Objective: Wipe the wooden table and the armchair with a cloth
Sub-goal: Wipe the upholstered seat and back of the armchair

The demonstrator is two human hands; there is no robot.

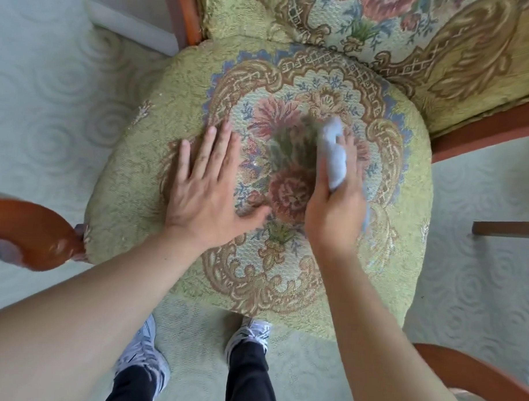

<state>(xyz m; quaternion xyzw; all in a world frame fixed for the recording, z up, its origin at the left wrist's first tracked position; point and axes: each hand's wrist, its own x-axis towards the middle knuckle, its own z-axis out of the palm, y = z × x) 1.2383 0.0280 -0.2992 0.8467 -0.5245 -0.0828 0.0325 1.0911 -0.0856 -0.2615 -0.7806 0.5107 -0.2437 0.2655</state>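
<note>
1. Looking down from the head camera, we see the armchair (145,154) directly below us, its round seat cushion covered in green tapestry with pink flowers and brown scrollwork.
2. Our left hand (206,186) lies flat on the left half of the seat, palm down, its fingers (205,150) straight and spread, holding nothing.
3. Our right hand (335,202) sits on the seat just right of the middle flower, turned partly on its edge, its fingers curled round the cloth (335,157).
4. The cloth is pale blue-grey and bunched; it sticks out past the fingertips toward the chair back and touches the fabric near the centre of the pattern. A bit of it also shows below the heel of the hand.
5. The cloth and right hand look slightly blurred.
6. The back cushion (383,39) in the same fabric rises at the top, and reddish wooden armrests (37,234) curve in at the lower left and lower right.
7. Our shoes (249,334) stand on the pale green carpet (50,103) with its swirl pattern, just in front of the seat.
</note>
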